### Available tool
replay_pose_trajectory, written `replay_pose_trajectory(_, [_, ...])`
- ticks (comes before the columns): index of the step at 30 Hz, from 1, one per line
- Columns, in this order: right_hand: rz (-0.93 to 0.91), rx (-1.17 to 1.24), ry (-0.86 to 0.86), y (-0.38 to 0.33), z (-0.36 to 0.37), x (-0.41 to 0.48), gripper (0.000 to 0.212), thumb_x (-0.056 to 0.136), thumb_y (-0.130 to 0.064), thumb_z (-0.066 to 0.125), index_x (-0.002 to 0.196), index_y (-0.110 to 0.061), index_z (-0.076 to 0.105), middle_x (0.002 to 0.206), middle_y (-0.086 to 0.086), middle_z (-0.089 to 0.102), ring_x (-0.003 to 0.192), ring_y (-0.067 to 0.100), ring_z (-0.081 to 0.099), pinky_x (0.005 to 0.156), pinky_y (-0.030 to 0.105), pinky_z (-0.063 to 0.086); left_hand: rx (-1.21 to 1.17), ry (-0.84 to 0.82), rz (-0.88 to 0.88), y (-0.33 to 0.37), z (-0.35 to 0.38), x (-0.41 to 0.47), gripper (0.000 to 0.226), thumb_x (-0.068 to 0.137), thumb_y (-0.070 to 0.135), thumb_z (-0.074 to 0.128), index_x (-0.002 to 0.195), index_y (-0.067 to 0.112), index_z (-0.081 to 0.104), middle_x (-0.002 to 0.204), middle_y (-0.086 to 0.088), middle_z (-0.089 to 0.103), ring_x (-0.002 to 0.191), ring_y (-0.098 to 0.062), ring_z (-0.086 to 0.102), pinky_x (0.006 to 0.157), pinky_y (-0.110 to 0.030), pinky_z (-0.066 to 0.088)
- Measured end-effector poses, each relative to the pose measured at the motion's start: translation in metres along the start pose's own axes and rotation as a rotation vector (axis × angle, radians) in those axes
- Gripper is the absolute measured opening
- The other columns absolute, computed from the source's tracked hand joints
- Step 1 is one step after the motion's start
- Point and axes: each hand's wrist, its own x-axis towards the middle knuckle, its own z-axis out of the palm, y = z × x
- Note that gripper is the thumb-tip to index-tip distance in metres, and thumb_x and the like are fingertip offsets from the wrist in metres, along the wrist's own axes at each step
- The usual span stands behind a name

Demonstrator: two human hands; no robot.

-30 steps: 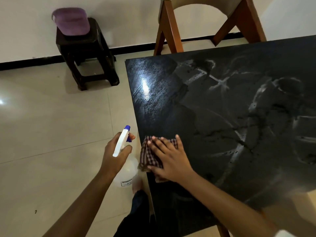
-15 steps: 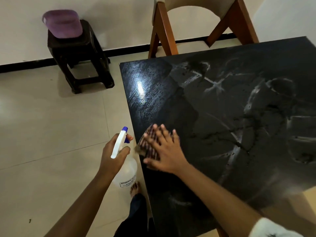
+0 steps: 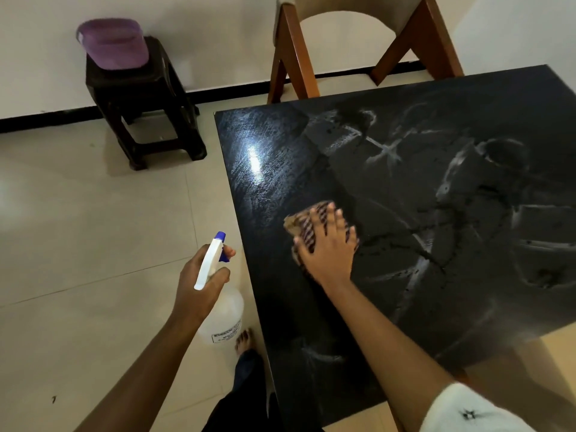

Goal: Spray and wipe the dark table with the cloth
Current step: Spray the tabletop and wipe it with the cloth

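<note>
The dark table (image 3: 405, 275) fills the right half of the view, streaked with pale smears and wet marks. My right hand (image 3: 328, 247) presses flat on a checked red and white cloth (image 3: 304, 224) near the table's left side, fingers spread over it. My left hand (image 3: 199, 282) holds a clear spray bottle (image 3: 223, 316) with a white and blue trigger head, off the table's left edge over the floor.
A wooden chair (image 3: 293, 57) stands at the table's far edge. A dark stool (image 3: 146, 104) with a purple container (image 3: 113, 43) on it stands by the wall at the left. My bare foot (image 3: 244, 339) is on the tiled floor (image 3: 93, 229) beside the table.
My right hand has slid the cloth from the table's left edge up and inward across the surface. My left hand with the spray bottle has stayed roughly in place.
</note>
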Motion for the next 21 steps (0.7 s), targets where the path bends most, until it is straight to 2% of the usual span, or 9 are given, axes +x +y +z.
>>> replay_pose_trajectory(2, [-0.153, 0.025, -0.014, -0.021, 0.008, -0.051, 0.072, 0.084, -0.063, 0.039, 0.147, -0.027, 0.035, 0.156, 0.012, 0.026, 0.143, 0.031, 0.023, 0.112, 0.053, 0.017, -0.012, 0.010, -0.004, -0.002, -0.001, -0.004, 0.031, 0.073, 0.016, 0.052, 0.101, 0.022, 0.063, 0.101, 0.006, 0.068, 0.101, -0.017, 0.063, 0.086, -0.051, 0.055])
replay_pose_trajectory(4, [-0.305, 0.048, -0.079, -0.038, 0.013, -0.098, 0.075, 0.085, -0.066, 0.038, 0.150, -0.031, 0.024, 0.158, 0.008, 0.021, 0.145, 0.027, 0.017, 0.113, 0.052, 0.011, -0.013, 0.013, -0.002, -0.003, 0.000, -0.007, 0.031, 0.072, 0.014, 0.050, 0.098, 0.024, 0.064, 0.099, 0.008, 0.069, 0.101, -0.013, 0.063, 0.084, -0.050, 0.056])
replay_pose_trajectory(7, [-0.408, 0.050, -0.088, -0.035, 0.015, -0.113, 0.074, 0.087, -0.067, 0.036, 0.151, -0.033, 0.021, 0.159, 0.004, 0.019, 0.146, 0.023, 0.015, 0.112, 0.052, 0.012, -0.012, 0.017, 0.003, -0.003, 0.002, -0.011, 0.031, 0.072, 0.013, 0.050, 0.098, 0.024, 0.064, 0.100, 0.007, 0.068, 0.100, -0.012, 0.063, 0.084, -0.051, 0.056])
replay_pose_trajectory(9, [-0.337, 0.041, -0.060, -0.017, 0.014, -0.088, 0.071, 0.088, -0.065, 0.036, 0.150, -0.032, 0.025, 0.158, 0.006, 0.021, 0.146, 0.024, 0.017, 0.113, 0.052, 0.013, -0.015, 0.017, 0.010, -0.001, 0.003, -0.014, 0.031, 0.072, 0.012, 0.051, 0.098, 0.023, 0.064, 0.100, 0.006, 0.068, 0.100, -0.014, 0.063, 0.084, -0.053, 0.055])
replay_pose_trajectory(12, [-0.071, 0.012, -0.004, 0.015, 0.006, -0.040, 0.069, 0.085, -0.064, 0.034, 0.145, -0.029, 0.037, 0.155, 0.010, 0.029, 0.143, 0.029, 0.025, 0.112, 0.054, 0.018, -0.017, 0.028, 0.014, 0.001, 0.005, -0.020, 0.032, 0.074, 0.015, 0.052, 0.103, 0.019, 0.063, 0.101, 0.004, 0.068, 0.101, -0.018, 0.063, 0.087, -0.053, 0.055])
replay_pose_trajectory(14, [0.027, 0.003, -0.007, 0.032, -0.001, -0.016, 0.072, 0.084, -0.064, 0.031, 0.144, -0.026, 0.039, 0.155, 0.010, 0.030, 0.143, 0.030, 0.025, 0.111, 0.055, 0.019, -0.014, 0.034, 0.015, 0.001, 0.007, -0.025, 0.033, 0.074, 0.017, 0.053, 0.106, 0.018, 0.063, 0.102, 0.004, 0.068, 0.101, -0.018, 0.063, 0.088, -0.052, 0.054])
replay_pose_trajectory(18, [0.091, 0.022, 0.012, 0.026, 0.000, -0.018, 0.073, 0.083, -0.063, 0.030, 0.145, -0.026, 0.038, 0.155, 0.011, 0.028, 0.143, 0.031, 0.024, 0.111, 0.056, 0.021, -0.007, 0.036, 0.017, -0.001, 0.006, -0.041, 0.031, 0.075, 0.016, 0.053, 0.101, 0.028, 0.062, 0.099, 0.010, 0.068, 0.102, -0.016, 0.063, 0.087, -0.049, 0.056])
replay_pose_trajectory(21, [-0.069, 0.039, 0.023, -0.007, 0.009, -0.075, 0.070, 0.083, -0.062, 0.039, 0.143, -0.026, 0.040, 0.154, 0.013, 0.031, 0.142, 0.032, 0.026, 0.110, 0.055, 0.022, -0.006, 0.047, 0.019, -0.003, 0.005, -0.051, 0.032, 0.073, 0.013, 0.052, 0.095, 0.033, 0.063, 0.099, 0.011, 0.068, 0.100, -0.012, 0.063, 0.084, -0.047, 0.057])
